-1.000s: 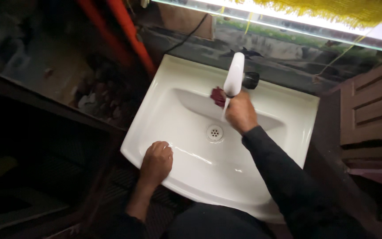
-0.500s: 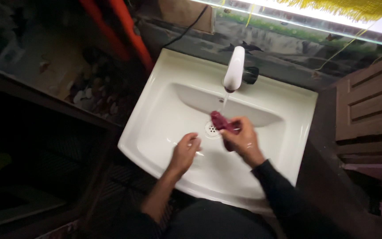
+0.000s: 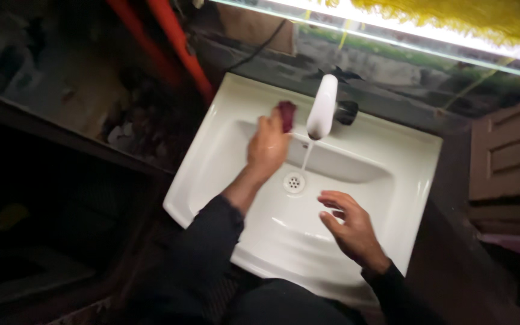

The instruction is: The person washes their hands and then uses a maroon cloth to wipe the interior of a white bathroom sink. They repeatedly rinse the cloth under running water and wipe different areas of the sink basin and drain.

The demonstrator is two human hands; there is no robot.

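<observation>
Left hand pinching dark red cloth at basin back rim beside tap (water running); wiping step. Right hand spread, empty. Next probably calls for firm rubbing around tap base.

A washroom: white basin, running tap.

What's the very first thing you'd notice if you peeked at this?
The bright white sink fills the middle, with water running from its white tap toward the drain. The left hand presses a dark red cloth to the sink's back edge, while the right hand hovers open over the basin.
</observation>
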